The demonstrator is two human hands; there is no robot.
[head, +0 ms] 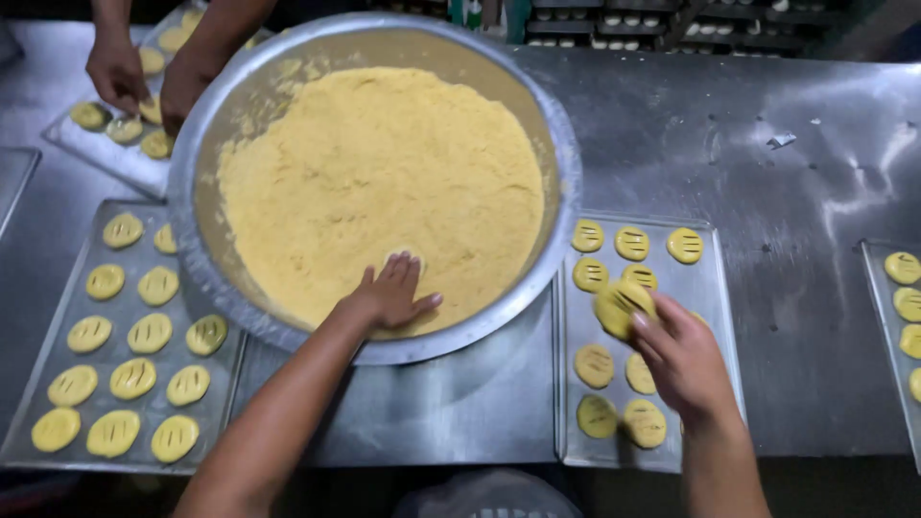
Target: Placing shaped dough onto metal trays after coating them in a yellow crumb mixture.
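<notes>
Right hand (683, 360) pinches a scored dough disc (622, 307) at its fingertips, disc at 10 o'clock of the palm, over the tray (715, 288). Left hand (389, 295) lies flat and unclenched, grasping nothing, on the dough (379, 182) at the bowl's (566, 173) 6 o'clock.

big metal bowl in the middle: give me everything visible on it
The bowl is wide, round, shallow, of dull silvery metal with a rolled rim smeared with dough. It sits upright on the steel table, overlapping the baking trays at left and right. Crumbly yellow dough fills most of it, heaped, with bare smeared wall at upper left. The left hand presses into the dough near the front rim. Another person's hands work just beyond the far-left rim.
</notes>
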